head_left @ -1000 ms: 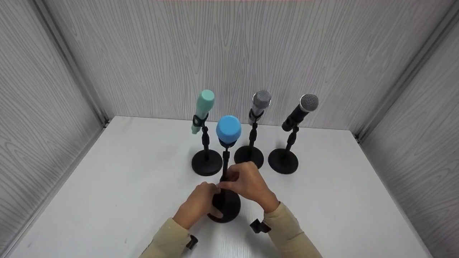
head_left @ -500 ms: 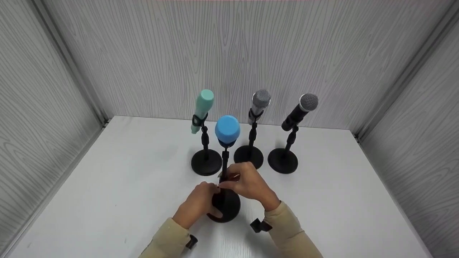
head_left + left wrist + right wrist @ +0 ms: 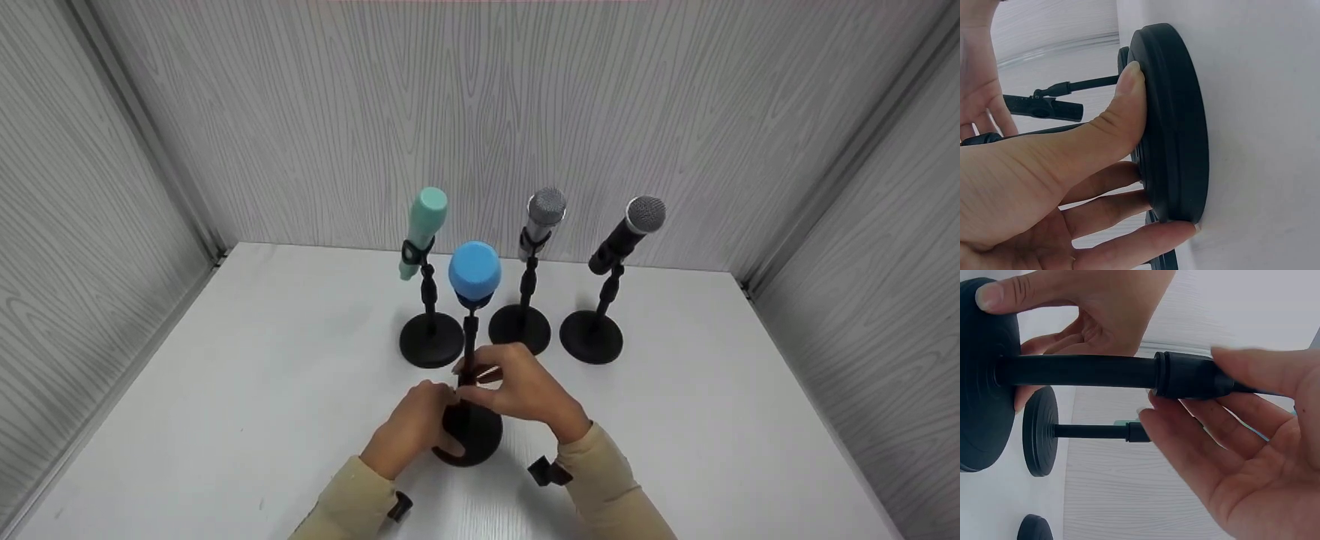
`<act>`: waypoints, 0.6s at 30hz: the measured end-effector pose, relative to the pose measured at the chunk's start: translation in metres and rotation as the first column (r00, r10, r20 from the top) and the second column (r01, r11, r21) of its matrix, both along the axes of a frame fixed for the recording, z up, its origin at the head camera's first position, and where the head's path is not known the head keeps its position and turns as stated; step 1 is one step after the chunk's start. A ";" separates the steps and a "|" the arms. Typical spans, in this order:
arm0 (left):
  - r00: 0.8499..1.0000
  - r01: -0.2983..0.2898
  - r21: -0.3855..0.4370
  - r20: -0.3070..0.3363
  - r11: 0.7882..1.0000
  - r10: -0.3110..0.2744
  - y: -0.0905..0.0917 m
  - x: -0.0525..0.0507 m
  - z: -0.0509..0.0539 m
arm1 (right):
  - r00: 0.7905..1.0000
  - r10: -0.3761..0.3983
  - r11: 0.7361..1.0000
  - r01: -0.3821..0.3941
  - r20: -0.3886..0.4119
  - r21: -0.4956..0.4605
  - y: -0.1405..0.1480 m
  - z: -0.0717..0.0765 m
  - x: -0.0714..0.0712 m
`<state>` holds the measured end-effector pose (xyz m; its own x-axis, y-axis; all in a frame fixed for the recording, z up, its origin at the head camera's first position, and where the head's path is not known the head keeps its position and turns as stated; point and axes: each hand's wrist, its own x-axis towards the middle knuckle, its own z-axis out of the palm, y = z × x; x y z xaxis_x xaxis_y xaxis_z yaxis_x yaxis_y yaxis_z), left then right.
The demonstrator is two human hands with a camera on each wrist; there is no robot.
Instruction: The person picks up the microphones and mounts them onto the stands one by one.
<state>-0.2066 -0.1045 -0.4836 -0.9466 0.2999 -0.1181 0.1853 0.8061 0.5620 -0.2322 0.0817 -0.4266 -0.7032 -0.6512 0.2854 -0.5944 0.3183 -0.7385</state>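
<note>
A black microphone stand point(image 3: 471, 341) with a round base point(image 3: 1176, 129) stands nearest the person, and a blue-topped microphone point(image 3: 475, 270) sits at its head. My left hand point(image 3: 417, 424) grips that base, thumb over its upper face and fingers at its rim. Higher on the pole, my right hand point(image 3: 525, 386) holds the thick collar point(image 3: 1190, 376) between thumb and fingers. In the right wrist view the thumb lies along one side of the collar and the fingertips touch the other. The left palm's contact is partly hidden in the head view.
Behind stand more black stands: one with a mint-green microphone point(image 3: 428, 217), one with a silver microphone point(image 3: 546, 208) and one with a black microphone point(image 3: 628, 234). White table point(image 3: 300, 360) lies underneath. Grey wood-grain panels point(image 3: 465, 112) enclose the back and sides.
The right hand has shifted slightly down and its fingers have turned a little around the collar. The left hand keeps its grip on the base, and the other microphones stay put.
</note>
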 end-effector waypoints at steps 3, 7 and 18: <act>1.000 0.007 0.013 -0.028 1.000 -0.006 -0.001 0.001 0.000 | 0.999 -0.042 0.999 0.042 -0.026 0.003 -0.002 0.000 0.001; 0.998 0.019 0.024 -0.061 1.000 -0.018 -0.002 0.003 0.001 | 0.995 -0.087 0.996 0.086 -0.042 -0.016 -0.004 -0.002 0.001; 0.997 0.036 -0.005 -0.064 0.999 -0.037 -0.002 0.003 0.000 | 0.999 -0.012 1.000 0.013 0.033 -0.026 -0.002 -0.002 0.001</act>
